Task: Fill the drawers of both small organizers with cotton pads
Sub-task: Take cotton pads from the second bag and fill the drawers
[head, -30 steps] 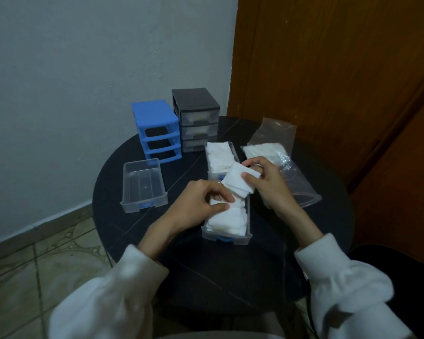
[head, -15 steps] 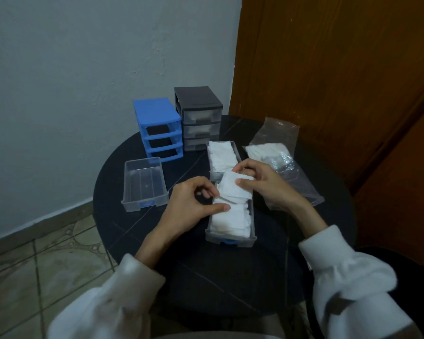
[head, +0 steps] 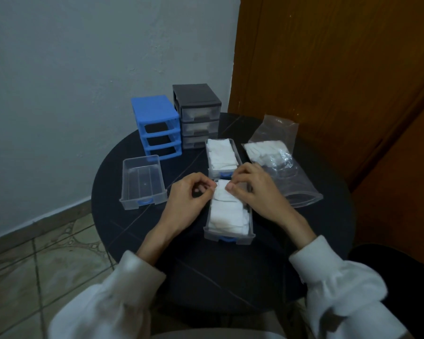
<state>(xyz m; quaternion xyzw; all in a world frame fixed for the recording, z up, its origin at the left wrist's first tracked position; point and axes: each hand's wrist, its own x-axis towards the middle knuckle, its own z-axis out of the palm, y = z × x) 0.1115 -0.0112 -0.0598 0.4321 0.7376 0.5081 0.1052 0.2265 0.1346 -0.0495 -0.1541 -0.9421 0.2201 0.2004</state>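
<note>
A clear drawer (head: 228, 234) near the table's middle holds white cotton pads (head: 227, 214). My left hand (head: 190, 201) and my right hand (head: 255, 189) both pinch the top pad at the drawer's far end and press it down. Behind it lies a second drawer (head: 222, 155) full of pads. An empty clear drawer (head: 142, 182) rests to the left. The blue organizer (head: 156, 126) stands at the back with its three slots empty. Beside it the grey organizer (head: 197, 113) has its drawers in.
A clear plastic bag (head: 277, 157) with more cotton pads lies at the right of the round black table (head: 230, 277). A wooden door and a pale wall stand close behind. Tiled floor shows at the left.
My hands have lowered the pad from above the drawer onto the stack inside it. The camera has tilted slightly.
</note>
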